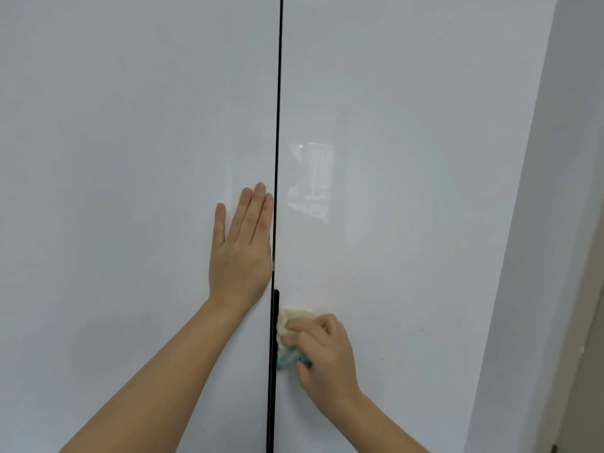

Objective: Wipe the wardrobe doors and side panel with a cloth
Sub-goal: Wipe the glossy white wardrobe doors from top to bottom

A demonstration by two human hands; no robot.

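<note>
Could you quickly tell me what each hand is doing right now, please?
Left hand: open, flat against the glossy white left wardrobe door.
Right hand: grips the crumpled cream-and-teal cloth against the right wardrobe door.

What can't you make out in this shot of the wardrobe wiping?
Head view only:
1. The cloth, mostly covered by the right hand; full shape hidden.
2. The left door and right door, tops and bottoms cut off by the frame.
3. Small specks on the right door, too small to identify.
</note>
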